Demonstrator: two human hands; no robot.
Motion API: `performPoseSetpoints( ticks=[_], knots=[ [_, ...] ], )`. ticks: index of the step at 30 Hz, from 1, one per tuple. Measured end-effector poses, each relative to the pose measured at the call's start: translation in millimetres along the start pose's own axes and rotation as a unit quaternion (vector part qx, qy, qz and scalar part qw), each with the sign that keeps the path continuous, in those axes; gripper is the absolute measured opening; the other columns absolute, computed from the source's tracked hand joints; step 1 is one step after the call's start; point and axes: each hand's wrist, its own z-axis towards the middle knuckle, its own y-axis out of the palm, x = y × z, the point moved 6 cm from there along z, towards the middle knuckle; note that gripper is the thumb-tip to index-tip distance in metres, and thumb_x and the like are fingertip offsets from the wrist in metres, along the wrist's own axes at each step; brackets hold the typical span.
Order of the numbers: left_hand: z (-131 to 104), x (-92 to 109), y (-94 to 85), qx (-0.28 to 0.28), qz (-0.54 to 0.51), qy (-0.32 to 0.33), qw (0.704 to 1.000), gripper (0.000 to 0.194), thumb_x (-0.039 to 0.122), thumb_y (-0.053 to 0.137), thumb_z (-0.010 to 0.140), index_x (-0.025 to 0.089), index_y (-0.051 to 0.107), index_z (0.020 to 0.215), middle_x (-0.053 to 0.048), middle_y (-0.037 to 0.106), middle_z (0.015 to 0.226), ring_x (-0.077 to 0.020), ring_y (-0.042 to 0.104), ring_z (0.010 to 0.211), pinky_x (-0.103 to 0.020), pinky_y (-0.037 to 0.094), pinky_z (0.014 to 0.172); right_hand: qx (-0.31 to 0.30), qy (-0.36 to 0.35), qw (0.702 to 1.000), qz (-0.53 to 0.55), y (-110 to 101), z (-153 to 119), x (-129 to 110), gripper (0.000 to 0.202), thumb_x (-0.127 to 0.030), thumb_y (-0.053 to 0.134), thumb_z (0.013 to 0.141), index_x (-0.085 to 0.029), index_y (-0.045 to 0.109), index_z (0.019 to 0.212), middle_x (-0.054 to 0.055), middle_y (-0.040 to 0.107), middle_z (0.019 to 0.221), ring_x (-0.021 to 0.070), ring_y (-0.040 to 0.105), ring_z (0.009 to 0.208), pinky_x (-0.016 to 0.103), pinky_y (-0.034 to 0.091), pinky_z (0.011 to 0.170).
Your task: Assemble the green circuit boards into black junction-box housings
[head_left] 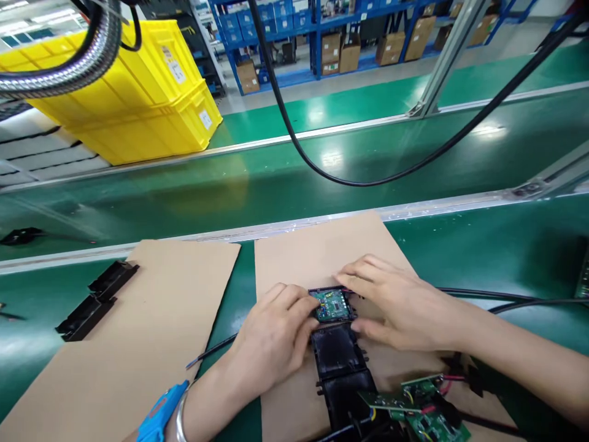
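A small green circuit board (332,305) sits in the top section of a black plastic case (339,350), whose other sections run down toward me. My left hand (276,328) has its fingers curled, with index finger and thumb at the left edge of the board section. At the right edge is my right hand (396,301), index finger at the upper corner and thumb at the lower one, holding that section between them. Several loose green boards (423,405) with coloured wires lie over the case's near end, at the lower right.
Cardboard sheets (175,307) cover parts of the green table (497,245). Two black plastic housings (99,301) lie at the left. Black cables (488,298) run off to the right, and another cable (359,183) hangs overhead. Yellow bins (151,98) stand behind the metal rail.
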Motion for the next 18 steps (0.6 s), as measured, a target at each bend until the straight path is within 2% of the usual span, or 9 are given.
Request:
performPoseSetpoints(
  ticks=[3,5,10,14,18],
  knots=[
    [8,14,8.0,-0.084,-0.022,0.075,0.993,0.026,0.021,0.051,0.093,0.017,0.06,0.117,-0.006,0.063,0.119,-0.024,0.055,0.108,-0.041,0.047,0.097,-0.013,0.009,1.0,0.015,11,0,2,0.052,-0.035,0.066,0.084,-0.012,0.056,0.13,0.015,0.059,0.12,0.0287,0.05,0.114,0.045,0.042,0.1],
    [10,16,15.0,-0.109,-0.001,0.119,0.987,0.029,0.024,0.049,0.096,0.017,0.06,0.122,-0.005,0.061,0.128,-0.025,0.054,0.115,-0.042,0.045,0.102,-0.029,0.004,0.999,0.019,18,6,0,0.048,-0.035,0.067,0.085,-0.013,0.058,0.127,0.014,0.06,0.117,0.0286,0.052,0.112,0.045,0.044,0.098],
    [6,7,21.9,-0.079,0.012,0.155,0.985,0.031,0.022,0.041,0.101,0.013,0.061,0.121,-0.006,0.062,0.129,-0.0204,0.056,0.118,-0.035,0.043,0.109,-0.065,0.002,0.998,0.008,20,14,-2,0.044,-0.032,0.068,0.086,-0.013,0.06,0.124,0.013,0.063,0.111,0.0285,0.057,0.106,0.046,0.045,0.095],
    [4,8,20.8,-0.065,0.006,0.148,0.987,0.03,0.02,0.043,0.099,0.012,0.062,0.12,-0.006,0.064,0.125,-0.0201,0.055,0.118,-0.034,0.044,0.107,-0.051,-0.008,0.999,0.015,18,11,0,0.045,-0.033,0.069,0.085,-0.015,0.059,0.125,0.013,0.063,0.118,0.028,0.058,0.109,0.044,0.046,0.096],
    [4,11,20.9,-0.047,0.016,0.139,0.989,0.03,0.019,0.042,0.099,0.011,0.061,0.121,-0.008,0.063,0.125,-0.0226,0.056,0.114,-0.036,0.049,0.102,-0.034,0.006,0.999,0.04,12,-5,13,0.066,-0.046,0.072,0.08,-0.013,0.051,0.133,0.015,0.059,0.127,0.0287,0.054,0.117,0.042,0.045,0.099]
  ],
)
